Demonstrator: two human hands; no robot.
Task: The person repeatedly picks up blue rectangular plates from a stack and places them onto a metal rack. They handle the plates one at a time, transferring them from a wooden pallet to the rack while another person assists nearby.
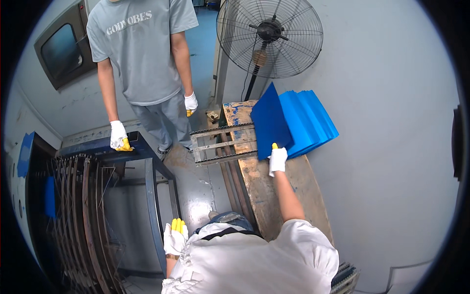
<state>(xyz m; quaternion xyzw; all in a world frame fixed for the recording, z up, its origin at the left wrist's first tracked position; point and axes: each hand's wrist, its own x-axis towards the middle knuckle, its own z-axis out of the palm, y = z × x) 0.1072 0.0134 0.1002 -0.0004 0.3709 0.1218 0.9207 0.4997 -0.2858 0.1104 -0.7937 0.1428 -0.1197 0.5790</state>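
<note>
My right hand (278, 160), in a white glove with yellow fingertips, is closed on the lower edge of a dark blue flat sheet (270, 122). The sheet stands tilted beside a fanned stack of brighter blue sheets (311, 122) on a worn wooden bench (264, 188). From behind the sheet a slotted metal rack (220, 142) juts out to the left over the bench's edge. My left hand (176, 237), gloved alike, hangs low at my left side near a dark metal frame (152, 201). Its fingers are stretched out, and nothing shows in it.
Across from me stands a person in a grey T-shirt (142, 59), one gloved hand (119, 136) resting on a dark blue metal beam. Several upright wire racks (85, 210) fill the left side. A large black pedestal fan (269, 32) stands behind the bench, by the wall.
</note>
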